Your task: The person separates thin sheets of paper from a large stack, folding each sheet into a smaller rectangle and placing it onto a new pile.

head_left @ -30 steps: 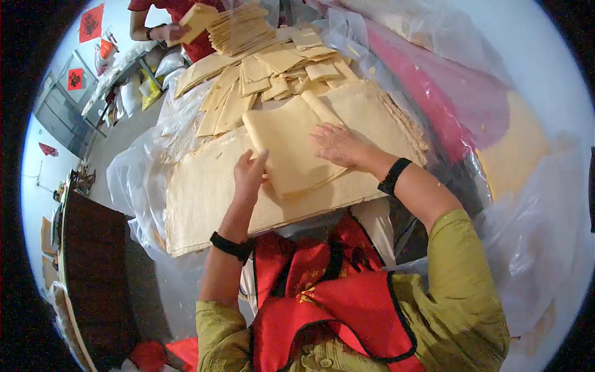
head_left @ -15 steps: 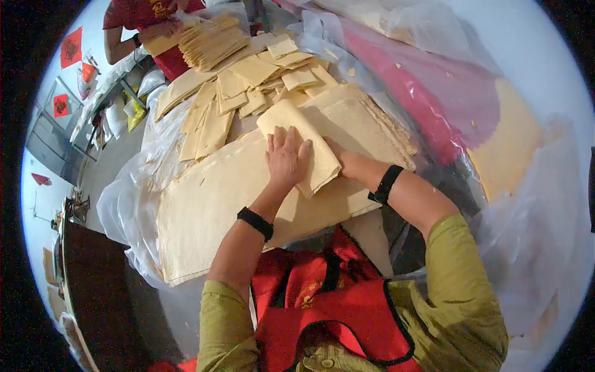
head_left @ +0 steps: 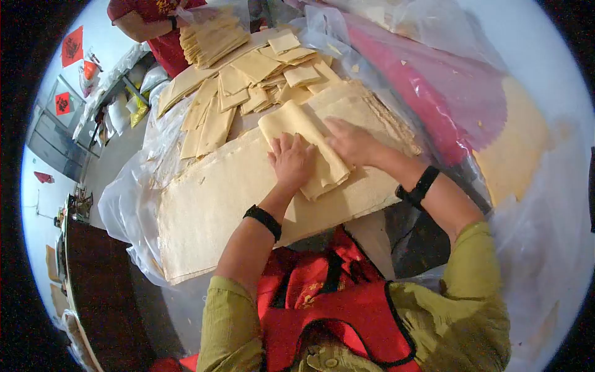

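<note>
Matt, papery folded sheet and rough-edged paper stack, glossy crinkled plastic film, red cloth vest.

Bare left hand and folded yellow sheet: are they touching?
Touching: the head view shows the bare left hand, fingers spread, lying on the folded yellow sheet.

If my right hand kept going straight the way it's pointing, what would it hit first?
Most likely the folded yellowish sheet. Your right hand points toward it from its right side, though I can't tell whether they already touch.
</note>
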A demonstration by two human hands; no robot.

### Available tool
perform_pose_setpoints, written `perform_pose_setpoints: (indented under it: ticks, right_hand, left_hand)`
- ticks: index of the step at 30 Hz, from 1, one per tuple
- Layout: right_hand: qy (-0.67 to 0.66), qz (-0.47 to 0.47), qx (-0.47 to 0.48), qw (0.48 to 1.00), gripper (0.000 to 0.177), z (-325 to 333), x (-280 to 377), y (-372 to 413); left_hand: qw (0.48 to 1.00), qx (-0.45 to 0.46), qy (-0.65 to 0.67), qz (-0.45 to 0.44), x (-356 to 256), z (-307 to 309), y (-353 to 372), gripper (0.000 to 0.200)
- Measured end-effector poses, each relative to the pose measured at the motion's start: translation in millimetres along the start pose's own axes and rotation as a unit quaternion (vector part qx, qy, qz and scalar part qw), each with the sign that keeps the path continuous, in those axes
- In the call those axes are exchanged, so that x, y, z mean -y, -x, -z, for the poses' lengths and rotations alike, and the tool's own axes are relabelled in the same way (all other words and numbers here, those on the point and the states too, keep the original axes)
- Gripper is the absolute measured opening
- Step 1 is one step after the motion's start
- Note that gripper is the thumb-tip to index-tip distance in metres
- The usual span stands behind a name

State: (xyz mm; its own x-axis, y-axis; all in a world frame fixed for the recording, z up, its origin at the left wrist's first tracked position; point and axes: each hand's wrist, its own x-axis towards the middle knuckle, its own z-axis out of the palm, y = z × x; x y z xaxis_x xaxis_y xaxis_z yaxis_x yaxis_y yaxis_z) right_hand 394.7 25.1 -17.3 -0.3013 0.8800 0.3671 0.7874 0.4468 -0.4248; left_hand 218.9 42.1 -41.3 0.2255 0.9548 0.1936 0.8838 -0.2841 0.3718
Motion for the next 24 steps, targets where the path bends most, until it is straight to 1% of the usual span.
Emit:
perform_pose_setpoints:
  ticks: [1, 3, 4, 5, 6, 7, 8, 9, 12, 14, 15, 16, 17, 18, 20, 21, 23, 24]
  right_hand:
    - [0.07, 0.056, 0.044, 0.995, 0.05, -10.2, 0.9, 4.5]
    - [0.14, 0.067, 0.027, 0.988, 0.051, -22.1, 11.5, 20.6]
    - [0.174, 0.075, 0.02, 0.982, 0.051, -22.0, 18.3, 22.3]
    - [0.135, 0.04, 0.061, 0.988, 0.052, -17.9, 22.1, 21.6]
    - [0.135, 0.054, 0.053, 0.988, 0.053, -22.1, 20.6, 23.2]
    - [0.137, 0.065, 0.043, 0.988, 0.054, -26.6, 13.4, 24.4]
    - [0.142, 0.078, 0.032, 0.986, 0.054, -29.6, 6.7, 25.0]
    - [0.134, 0.073, 0.031, 0.988, 0.054, -28.9, 7.9, 26.3]
    - [0.092, 0.053, 0.039, 0.994, 0.054, -31.0, 17.2, 31.8]
    - [0.045, 0.028, 0.051, 0.997, 0.056, -31.7, 25.2, 33.6]
    - [-0.051, -0.021, 0.0, 0.998, 0.059, -36.6, 25.3, 31.8]
    - [-0.147, -0.07, -0.052, 0.985, 0.063, -42.8, 24.9, 27.4]
    - [-0.241, -0.12, -0.104, 0.957, 0.067, -47.4, 22.4, 23.8]
    - [-0.278, -0.17, -0.075, 0.942, 0.067, -37.0, 30.9, 20.3]
    - [-0.351, -0.27, -0.017, 0.896, 0.069, -9.2, 55.5, 12.3]
    - [-0.401, -0.294, -0.004, 0.868, 0.062, -9.5, 58.1, 8.9]
    - [-0.494, -0.337, 0.028, 0.801, 0.049, -14.0, 65.5, 0.7]
    - [-0.528, -0.308, 0.005, 0.791, 0.043, -20.3, 70.3, -4.9]
  left_hand:
    - [1.0, -0.01, 0.011, -0.001, 3.6, -3.4, -0.6, 0.055]
    - [0.999, -0.033, 0.033, -0.002, 15.8, -10.7, -2.7, 0.056]
    - [0.992, -0.079, 0.101, 0.017, 16.8, -11.6, -4.8, 0.057]
    - [0.977, -0.124, 0.169, 0.038, 16.9, -13.8, -5.4, 0.058]
    - [0.957, -0.166, 0.233, 0.056, 17.8, -13.7, -2.9, 0.06]
    - [0.918, -0.159, 0.351, 0.094, 21.1, -17.4, -2.6, 0.06]
    - [0.862, -0.15, 0.466, 0.13, 24.5, -21.6, -3.9, 0.061]
    - [0.791, -0.139, 0.574, 0.163, 21.2, -15.0, -1.7, 0.061]
    - [0.822, -0.214, 0.442, 0.287, 11.1, 2.6, 13.8, 0.049]
    - [0.749, -0.077, 0.603, 0.265, 17.3, 10.4, 25.1, 0.04]
    - [0.698, -0.007, 0.672, 0.247, 20.8, 13.9, 30.5, 0.035]
    - [0.682, 0.005, 0.689, 0.243, 20.6, 21.9, 38.5, 0.031]
    - [0.667, 0.018, 0.706, 0.24, 20.3, 30.4, 48.5, 0.027]
    - [0.651, 0.032, 0.72, 0.237, 22.2, 35.5, 58.2, 0.023]
    - [0.661, 0.076, 0.718, 0.205, 36.9, 38.6, 73.7, 0.022]
    - [0.666, 0.096, 0.716, 0.187, 41.7, 42.5, 79.4, 0.022]
    - [0.664, 0.118, 0.722, 0.156, 48.2, 51.0, 91.8, 0.022]
    - [0.663, 0.127, 0.724, 0.141, 50.7, 56.9, 97.0, 0.022]
